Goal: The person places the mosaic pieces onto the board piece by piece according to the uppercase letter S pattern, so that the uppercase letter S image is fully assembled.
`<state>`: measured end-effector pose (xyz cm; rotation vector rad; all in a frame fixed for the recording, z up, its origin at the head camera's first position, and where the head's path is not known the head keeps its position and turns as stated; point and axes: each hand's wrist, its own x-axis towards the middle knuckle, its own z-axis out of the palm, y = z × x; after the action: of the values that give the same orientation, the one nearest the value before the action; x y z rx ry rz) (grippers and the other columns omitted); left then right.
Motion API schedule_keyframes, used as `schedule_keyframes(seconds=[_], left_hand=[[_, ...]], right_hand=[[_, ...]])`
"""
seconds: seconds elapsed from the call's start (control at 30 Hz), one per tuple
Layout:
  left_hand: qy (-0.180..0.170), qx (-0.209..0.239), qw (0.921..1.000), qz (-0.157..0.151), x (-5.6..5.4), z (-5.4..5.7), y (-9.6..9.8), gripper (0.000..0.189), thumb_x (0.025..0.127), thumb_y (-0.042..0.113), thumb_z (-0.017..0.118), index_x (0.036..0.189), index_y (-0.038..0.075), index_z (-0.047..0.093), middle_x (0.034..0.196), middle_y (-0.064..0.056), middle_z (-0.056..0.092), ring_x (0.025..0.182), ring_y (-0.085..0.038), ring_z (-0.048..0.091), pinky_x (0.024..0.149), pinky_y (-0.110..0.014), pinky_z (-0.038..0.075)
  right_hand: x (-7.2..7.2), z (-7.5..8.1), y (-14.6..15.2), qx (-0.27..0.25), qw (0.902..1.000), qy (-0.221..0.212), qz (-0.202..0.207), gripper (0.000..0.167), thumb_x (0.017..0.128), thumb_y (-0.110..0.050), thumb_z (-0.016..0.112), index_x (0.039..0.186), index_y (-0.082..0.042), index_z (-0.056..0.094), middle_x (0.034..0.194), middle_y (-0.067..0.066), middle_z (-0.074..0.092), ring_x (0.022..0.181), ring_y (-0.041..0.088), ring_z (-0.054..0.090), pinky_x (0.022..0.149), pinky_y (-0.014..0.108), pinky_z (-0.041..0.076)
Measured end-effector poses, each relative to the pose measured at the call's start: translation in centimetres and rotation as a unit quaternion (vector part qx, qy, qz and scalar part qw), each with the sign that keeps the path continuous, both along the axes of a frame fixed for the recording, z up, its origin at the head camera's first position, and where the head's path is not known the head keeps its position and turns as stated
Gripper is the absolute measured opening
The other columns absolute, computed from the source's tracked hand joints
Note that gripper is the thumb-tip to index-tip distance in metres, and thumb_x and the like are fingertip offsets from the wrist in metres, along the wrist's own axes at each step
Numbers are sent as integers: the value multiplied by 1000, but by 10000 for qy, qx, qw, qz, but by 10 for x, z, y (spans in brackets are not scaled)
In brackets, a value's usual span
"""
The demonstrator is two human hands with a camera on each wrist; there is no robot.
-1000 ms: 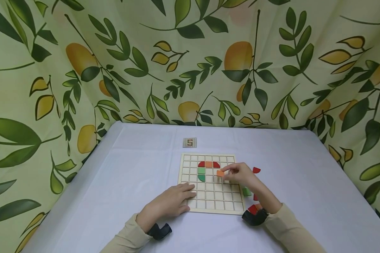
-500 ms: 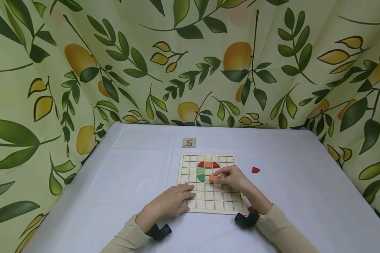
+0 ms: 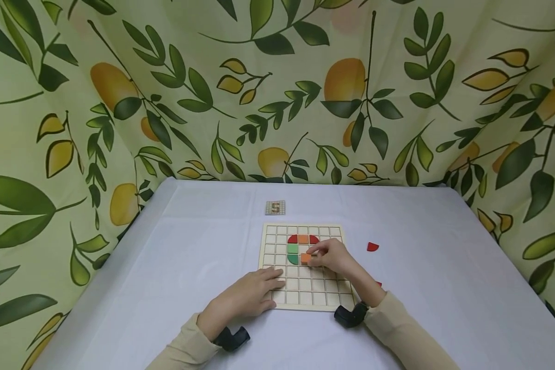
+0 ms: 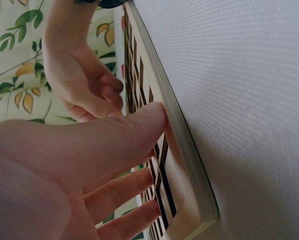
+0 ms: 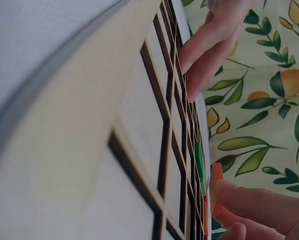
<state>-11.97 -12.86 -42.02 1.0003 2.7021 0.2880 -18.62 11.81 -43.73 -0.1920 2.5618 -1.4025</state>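
Observation:
A wooden grid board (image 3: 299, 298) lies on the white table. My right hand (image 3: 334, 256) pinches an orange square tile (image 3: 306, 259) between thumb and fingers, just right of a green quarter-round tile (image 3: 293, 259). The right wrist view shows that orange tile (image 5: 217, 187) held upright near the grid's surface. Above the green quarter-round sit a green square (image 3: 293, 248), then a red quarter-round (image 3: 293, 239), an orange square (image 3: 303, 239) and a second red quarter-round (image 3: 314, 239). My left hand (image 3: 250, 293) rests on the board's left front part, its thumb (image 4: 144, 122) at the rim.
A small pattern card (image 3: 275, 207) with an S-like figure lies behind the board. Right of the board is a loose red quarter-round (image 3: 372, 246); a bit of another red piece (image 3: 380, 283) shows beside the right forearm. A leaf-print curtain (image 3: 277, 103) stands behind the table.
My right hand has moved left and slightly down across the board with the orange tile, bringing it beside the green quarter-round. The left hand has stayed in place.

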Motion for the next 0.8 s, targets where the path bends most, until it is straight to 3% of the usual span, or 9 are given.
schedule_keyframes(seconds=[0.5, 0.8], left_hand=[[6, 70, 10000, 33, 0, 0, -1, 47, 92, 22, 74, 137, 11, 63, 152, -8, 51, 143, -32, 45, 115, -46, 42], [65, 46, 10000, 21, 1, -2, -1, 47, 92, 23, 74, 137, 11, 63, 152, -7, 51, 143, -31, 45, 114, -46, 43]], right_hand=[[-3, -3, -7, 329, 9994, -11, -147, 19, 78, -1, 83, 96, 2, 78, 66, 2, 52, 65, 15, 44, 57, 24, 34], [-2, -4, -8, 486, 9985, 238, -37, 20, 76, 1, 84, 94, 3, 78, 64, 1, 52, 62, 14, 42, 57, 26, 34]])
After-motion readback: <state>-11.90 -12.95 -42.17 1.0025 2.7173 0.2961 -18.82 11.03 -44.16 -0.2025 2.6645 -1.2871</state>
